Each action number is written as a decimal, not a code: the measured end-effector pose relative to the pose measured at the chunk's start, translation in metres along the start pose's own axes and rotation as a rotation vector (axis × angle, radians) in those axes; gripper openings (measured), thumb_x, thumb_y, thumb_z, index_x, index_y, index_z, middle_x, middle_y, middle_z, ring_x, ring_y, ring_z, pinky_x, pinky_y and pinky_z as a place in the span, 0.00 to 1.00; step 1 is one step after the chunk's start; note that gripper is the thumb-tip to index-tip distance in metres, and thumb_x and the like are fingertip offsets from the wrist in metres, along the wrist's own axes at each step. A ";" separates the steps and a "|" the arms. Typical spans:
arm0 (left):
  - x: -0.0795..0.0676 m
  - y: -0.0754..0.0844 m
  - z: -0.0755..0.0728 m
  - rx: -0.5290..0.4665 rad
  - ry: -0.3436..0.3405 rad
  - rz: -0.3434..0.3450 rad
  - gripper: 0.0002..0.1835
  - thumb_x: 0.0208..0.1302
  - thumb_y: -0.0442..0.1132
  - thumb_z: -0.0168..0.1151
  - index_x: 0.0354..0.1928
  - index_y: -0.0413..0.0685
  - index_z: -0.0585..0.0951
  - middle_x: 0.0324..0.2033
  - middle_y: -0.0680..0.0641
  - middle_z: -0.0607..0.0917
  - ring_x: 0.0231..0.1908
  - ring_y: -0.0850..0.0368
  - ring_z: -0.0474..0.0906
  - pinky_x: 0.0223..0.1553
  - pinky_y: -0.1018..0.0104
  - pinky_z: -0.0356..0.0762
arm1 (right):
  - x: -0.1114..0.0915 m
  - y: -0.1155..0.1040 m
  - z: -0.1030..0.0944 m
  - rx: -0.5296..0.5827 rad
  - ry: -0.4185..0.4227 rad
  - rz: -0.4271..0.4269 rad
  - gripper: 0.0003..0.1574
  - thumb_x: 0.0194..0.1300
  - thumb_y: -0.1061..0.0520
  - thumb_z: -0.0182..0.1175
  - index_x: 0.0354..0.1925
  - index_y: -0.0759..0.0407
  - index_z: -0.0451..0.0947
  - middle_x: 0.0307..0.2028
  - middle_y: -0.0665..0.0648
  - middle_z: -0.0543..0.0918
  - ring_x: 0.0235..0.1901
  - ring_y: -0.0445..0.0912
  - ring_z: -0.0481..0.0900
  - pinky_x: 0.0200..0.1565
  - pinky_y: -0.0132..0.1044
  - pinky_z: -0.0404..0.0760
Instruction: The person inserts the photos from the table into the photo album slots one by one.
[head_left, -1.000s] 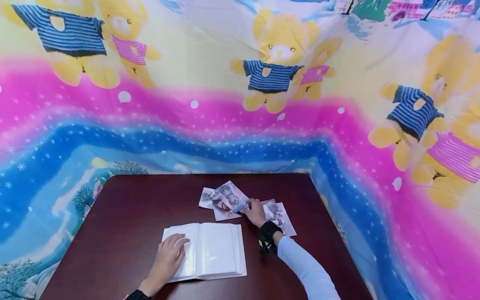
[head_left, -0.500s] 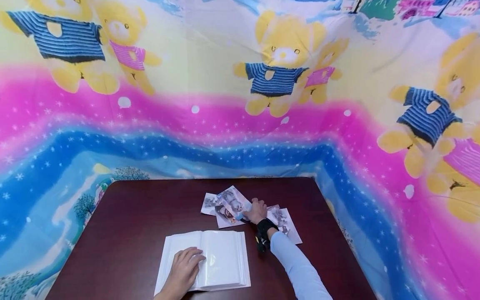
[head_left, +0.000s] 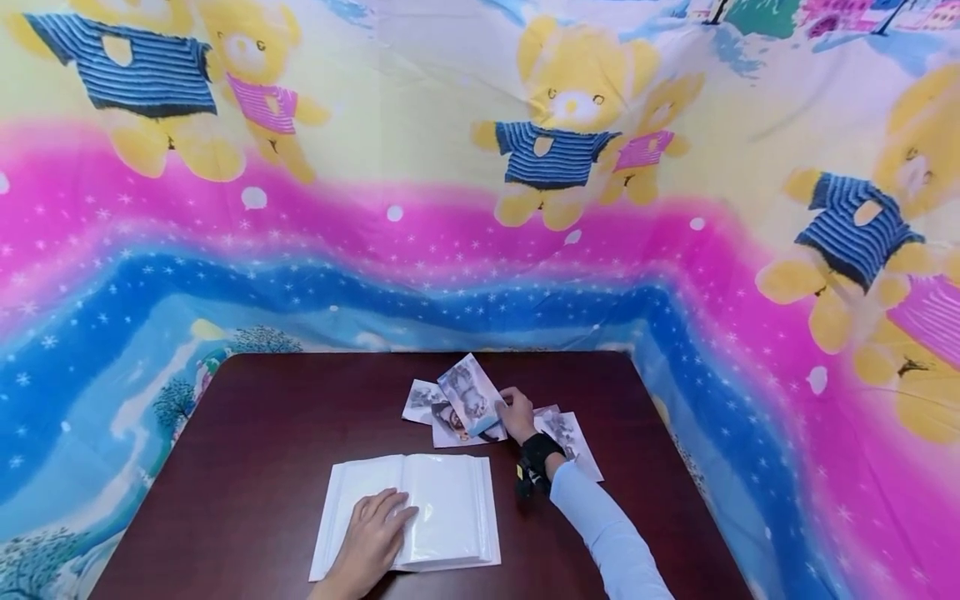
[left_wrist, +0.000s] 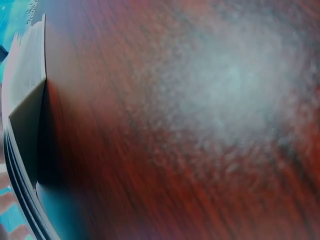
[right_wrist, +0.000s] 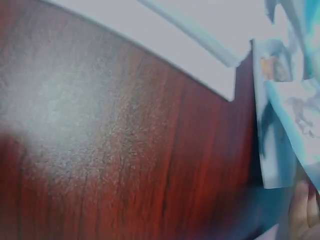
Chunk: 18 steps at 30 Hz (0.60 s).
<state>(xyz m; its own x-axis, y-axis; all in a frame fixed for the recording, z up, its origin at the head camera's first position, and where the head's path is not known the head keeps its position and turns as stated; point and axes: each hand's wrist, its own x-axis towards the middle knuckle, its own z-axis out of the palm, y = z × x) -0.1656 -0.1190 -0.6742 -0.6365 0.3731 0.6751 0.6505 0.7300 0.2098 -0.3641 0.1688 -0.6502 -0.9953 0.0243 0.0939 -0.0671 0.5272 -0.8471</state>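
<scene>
An open photo album [head_left: 450, 508] with white, shiny pocket pages lies at the table's front middle. My left hand [head_left: 372, 533] rests on its left page, fingers reaching toward the fold. Farther back, my right hand [head_left: 516, 415] pinches the near right edge of a photo [head_left: 468, 393] with a pale blue border. That photo is tilted up over other prints, and the right wrist view shows its edge raised above a white-bordered photo [right_wrist: 277, 165]. In the left wrist view only the album's edge [left_wrist: 27, 65] and parts of fingers appear at the far left.
Under and left of the held photo lie more photos [head_left: 421, 402]. Another print [head_left: 573, 442] lies right of my right wrist, partly covered by the arm. The dark red table [head_left: 285, 408] meets a cartoon-bear cloth [head_left: 420, 275] at its back and sides.
My left hand has slid right across the left page toward the fold. The photo in my right hand has been raised, its far end tipping up.
</scene>
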 end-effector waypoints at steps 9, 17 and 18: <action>0.007 -0.001 -0.005 -0.024 -0.067 -0.046 0.11 0.59 0.36 0.59 0.42 0.49 0.85 0.44 0.43 0.83 0.47 0.43 0.78 0.43 0.40 0.67 | -0.012 -0.044 -0.046 0.235 -0.176 -0.140 0.14 0.73 0.68 0.52 0.53 0.75 0.75 0.37 0.74 0.81 0.23 0.61 0.78 0.27 0.48 0.84; 0.030 0.000 -0.020 -0.146 -0.148 -0.243 0.11 0.66 0.32 0.63 0.49 0.44 0.83 0.41 0.50 0.86 0.43 0.55 0.82 0.46 0.51 0.79 | -0.025 -0.059 -0.067 0.023 -0.484 -0.373 0.13 0.73 0.67 0.53 0.51 0.68 0.81 0.36 0.64 0.84 0.14 0.40 0.69 0.19 0.36 0.76; 0.034 0.002 -0.022 -0.181 -0.144 -0.279 0.11 0.68 0.33 0.61 0.51 0.43 0.83 0.42 0.50 0.86 0.42 0.56 0.82 0.45 0.54 0.80 | -0.027 -0.060 -0.067 -0.005 -0.521 -0.400 0.13 0.72 0.66 0.55 0.50 0.67 0.82 0.38 0.62 0.85 0.16 0.40 0.73 0.22 0.35 0.78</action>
<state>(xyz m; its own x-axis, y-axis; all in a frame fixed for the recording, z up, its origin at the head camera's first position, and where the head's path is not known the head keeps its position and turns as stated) -0.1765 -0.1174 -0.6353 -0.8432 0.2600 0.4705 0.4982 0.7068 0.5023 -0.3288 0.1939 -0.5671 -0.7976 -0.5880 0.1346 -0.4397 0.4141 -0.7969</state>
